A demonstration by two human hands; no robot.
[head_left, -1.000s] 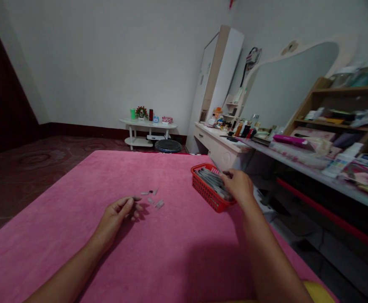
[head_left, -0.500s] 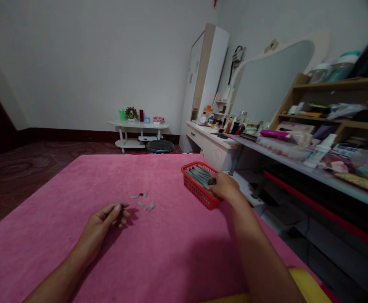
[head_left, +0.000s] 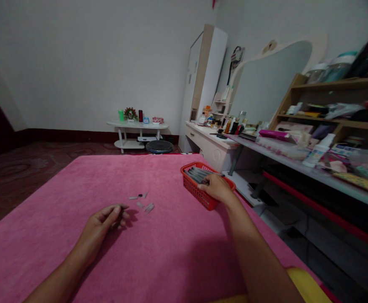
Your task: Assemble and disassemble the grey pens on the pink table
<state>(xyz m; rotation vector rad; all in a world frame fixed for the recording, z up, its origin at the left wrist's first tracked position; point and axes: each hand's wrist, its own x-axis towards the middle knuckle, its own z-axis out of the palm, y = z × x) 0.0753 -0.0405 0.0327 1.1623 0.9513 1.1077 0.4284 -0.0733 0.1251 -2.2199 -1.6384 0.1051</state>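
Note:
A red plastic basket [head_left: 198, 194] stands on the pink cloth [head_left: 171, 240], with several slim grey pen-like sticks [head_left: 194, 173] lying in it. My right hand [head_left: 215, 187] reaches over the basket's near side, its fingers bent down and pressed together among the sticks; the fingertips are partly hidden. On the cloth at left rests my left hand [head_left: 109, 216], thumb against curled fingers. A small dark tip shows at the forefinger, too small to name. Just beyond that hand lie several small clear caps or tubes [head_left: 149, 208] and a tiny black piece [head_left: 140, 195].
Along the right runs a cluttered desk [head_left: 250, 145] with shelves, bottles and packets. A white dressing table [head_left: 213, 145] with a mirror stands behind the basket. Against the far wall is a small white table [head_left: 133, 123]. Something yellow [head_left: 306, 286] lies at the lower right.
My right hand has shifted slightly left within the basket, uncovering its right-hand rim. The left hand has stayed in place, and the small pieces lie as before.

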